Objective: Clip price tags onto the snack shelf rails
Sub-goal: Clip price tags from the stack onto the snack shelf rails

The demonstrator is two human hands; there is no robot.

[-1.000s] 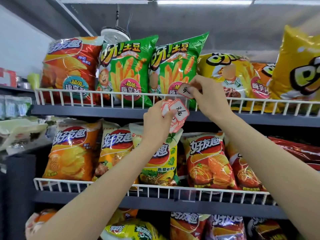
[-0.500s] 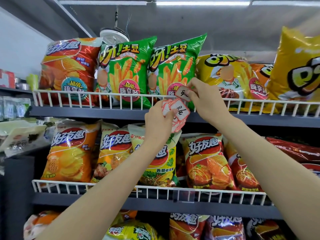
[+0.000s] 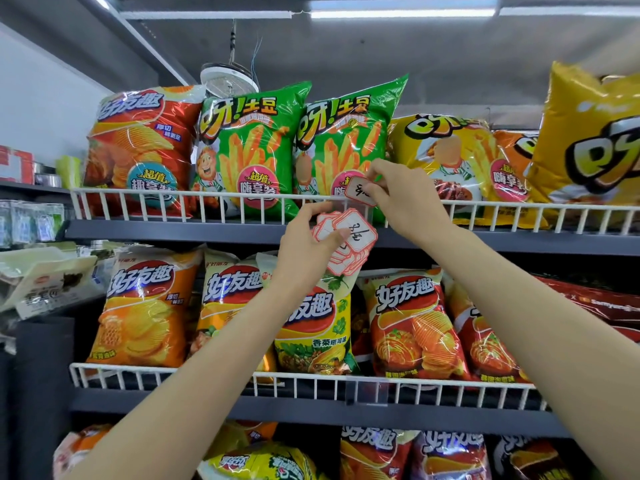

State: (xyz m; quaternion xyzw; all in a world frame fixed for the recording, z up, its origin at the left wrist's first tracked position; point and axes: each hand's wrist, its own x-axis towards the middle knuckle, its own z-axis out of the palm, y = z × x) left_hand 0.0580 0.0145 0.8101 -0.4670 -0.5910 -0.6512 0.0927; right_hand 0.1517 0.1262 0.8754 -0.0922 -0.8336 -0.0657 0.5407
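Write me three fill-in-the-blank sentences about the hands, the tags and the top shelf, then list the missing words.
1. The right hand pinches a single tag at the ____ shelf's wire rail.
2. The left hand holds a ____ of tags.
3. The bag right behind the single tag is ____ in colour.

Missing words: top; stack; green

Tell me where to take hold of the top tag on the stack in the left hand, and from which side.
Pinch the top tag by its free right edge, coming from the right. The left hand grips the stack of tags from the left, its thumb lying across the left part of that tag, so only the right side shows bare. The right hand already pinches a single tag.
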